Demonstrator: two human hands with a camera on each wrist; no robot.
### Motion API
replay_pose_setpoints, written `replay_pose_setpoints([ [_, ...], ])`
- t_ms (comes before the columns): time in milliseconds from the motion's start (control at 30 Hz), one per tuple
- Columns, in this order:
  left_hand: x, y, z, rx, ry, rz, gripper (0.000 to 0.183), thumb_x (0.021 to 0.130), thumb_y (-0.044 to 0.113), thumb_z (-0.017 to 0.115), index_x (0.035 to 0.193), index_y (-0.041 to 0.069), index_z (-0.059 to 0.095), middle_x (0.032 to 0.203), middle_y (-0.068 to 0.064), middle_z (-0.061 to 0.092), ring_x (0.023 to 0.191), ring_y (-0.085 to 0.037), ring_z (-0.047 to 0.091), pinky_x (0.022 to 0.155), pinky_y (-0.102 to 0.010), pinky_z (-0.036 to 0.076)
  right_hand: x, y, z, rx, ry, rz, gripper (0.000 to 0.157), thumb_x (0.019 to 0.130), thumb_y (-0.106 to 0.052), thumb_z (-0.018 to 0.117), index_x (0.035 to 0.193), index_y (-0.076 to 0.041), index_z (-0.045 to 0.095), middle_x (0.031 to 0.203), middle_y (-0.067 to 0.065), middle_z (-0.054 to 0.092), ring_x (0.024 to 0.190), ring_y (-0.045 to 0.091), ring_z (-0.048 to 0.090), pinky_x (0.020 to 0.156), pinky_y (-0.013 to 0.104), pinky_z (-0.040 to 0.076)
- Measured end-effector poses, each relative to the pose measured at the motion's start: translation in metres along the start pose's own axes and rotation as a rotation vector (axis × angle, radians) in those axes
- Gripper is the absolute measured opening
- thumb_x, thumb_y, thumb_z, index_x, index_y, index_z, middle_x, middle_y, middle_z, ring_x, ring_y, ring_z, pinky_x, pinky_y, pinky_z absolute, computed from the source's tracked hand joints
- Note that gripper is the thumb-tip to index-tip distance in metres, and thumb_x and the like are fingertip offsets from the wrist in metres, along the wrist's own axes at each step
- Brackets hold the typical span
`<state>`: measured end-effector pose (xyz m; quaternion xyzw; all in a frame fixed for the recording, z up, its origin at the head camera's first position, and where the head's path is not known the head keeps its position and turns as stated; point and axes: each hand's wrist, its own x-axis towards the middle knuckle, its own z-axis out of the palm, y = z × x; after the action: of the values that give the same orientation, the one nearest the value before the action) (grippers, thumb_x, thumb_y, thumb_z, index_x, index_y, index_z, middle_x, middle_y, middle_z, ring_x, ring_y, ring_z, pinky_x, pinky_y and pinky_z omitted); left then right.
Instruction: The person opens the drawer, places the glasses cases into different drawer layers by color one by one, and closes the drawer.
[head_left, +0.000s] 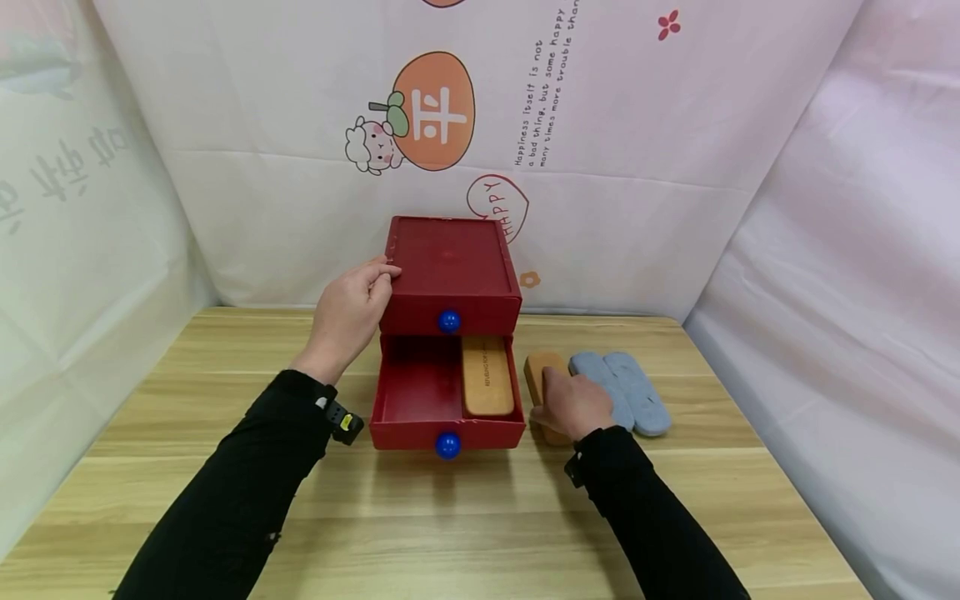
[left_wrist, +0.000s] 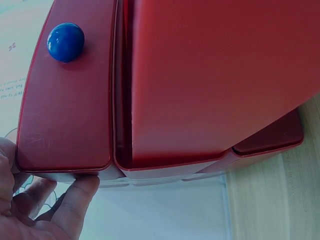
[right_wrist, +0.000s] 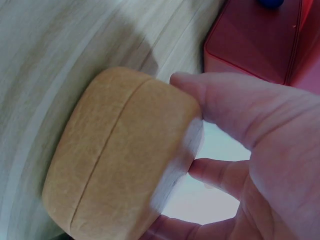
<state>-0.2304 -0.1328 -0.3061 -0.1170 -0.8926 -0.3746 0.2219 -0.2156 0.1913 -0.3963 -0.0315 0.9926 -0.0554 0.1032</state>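
Note:
A red drawer box (head_left: 452,257) with blue knobs stands at the table's middle, its top drawer closed and the drawer (head_left: 416,379) beneath pulled out. My left hand (head_left: 347,315) grips its upper left edge; in the left wrist view fingertips (left_wrist: 82,186) touch its side. Inside the pulled-out drawer, on the right, lies a tan glasses case (head_left: 487,379) with printed lettering. To the right of the drawer, my right hand (head_left: 576,402) holds a second tan glasses case (right_wrist: 120,155) between thumb and fingers. Its lid seam shows in the right wrist view.
Two blue-grey cases (head_left: 637,392) lie side by side on the wooden table (head_left: 420,533), just beyond my right hand. White printed cloth (head_left: 622,217) hangs behind the table and along both sides. A lower red drawer front (left_wrist: 272,132) shows partly in the left wrist view.

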Motion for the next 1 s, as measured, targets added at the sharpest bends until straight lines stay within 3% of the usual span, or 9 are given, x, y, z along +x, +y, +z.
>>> replay_pose_setpoints([
  [200, 0.0001, -0.0010, -0.0003, -0.001, -0.003, 0.005, 0.047, 0.103, 0.034, 0.033, 0.126, 0.011, 0.066, 0.146, -0.007, 0.051, 0.135, -0.019, 0.043, 0.110, -0.043, 0.038, 0.0008, 0.0018, 0.0012, 0.013, -0.014, 0.000, 0.083, 0.085, -0.044, 0.069, 0.154, -0.017, 0.032, 0.068, 0.008, 0.057, 0.059, 0.024, 0.054, 0.049, 0.039, 0.044],
  [567, -0.0004, -0.0014, -0.0002, -0.013, 0.004, -0.003, 0.046, 0.103, 0.035, 0.034, 0.127, 0.012, 0.066, 0.145, -0.005, 0.052, 0.134, -0.018, 0.044, 0.109, -0.042, 0.039, 0.0028, 0.0050, 0.0040, 0.024, 0.006, -0.004, 0.081, 0.083, -0.045, 0.067, 0.152, -0.018, 0.034, 0.067, 0.007, 0.057, 0.058, 0.025, 0.053, 0.049, 0.039, 0.042],
  [867, -0.0004, -0.0019, 0.0002, -0.025, 0.008, -0.015, 0.046, 0.103, 0.037, 0.034, 0.126, 0.013, 0.067, 0.145, -0.004, 0.052, 0.134, -0.017, 0.044, 0.109, -0.042, 0.039, 0.0072, 0.0059, 0.0043, 0.018, 0.011, 0.015, 0.079, 0.082, -0.048, 0.067, 0.149, -0.018, 0.039, 0.078, 0.008, 0.061, 0.064, 0.024, 0.055, 0.053, 0.040, 0.045],
  [1000, -0.0006, -0.0015, -0.0001, -0.026, 0.007, -0.014, 0.046, 0.103, 0.037, 0.034, 0.126, 0.013, 0.067, 0.145, -0.005, 0.052, 0.133, -0.017, 0.045, 0.109, -0.042, 0.040, 0.0076, 0.0071, 0.0025, 0.018, 0.009, 0.029, 0.081, 0.081, -0.050, 0.067, 0.149, -0.017, 0.038, 0.092, 0.012, 0.065, 0.069, 0.024, 0.056, 0.056, 0.040, 0.047],
])
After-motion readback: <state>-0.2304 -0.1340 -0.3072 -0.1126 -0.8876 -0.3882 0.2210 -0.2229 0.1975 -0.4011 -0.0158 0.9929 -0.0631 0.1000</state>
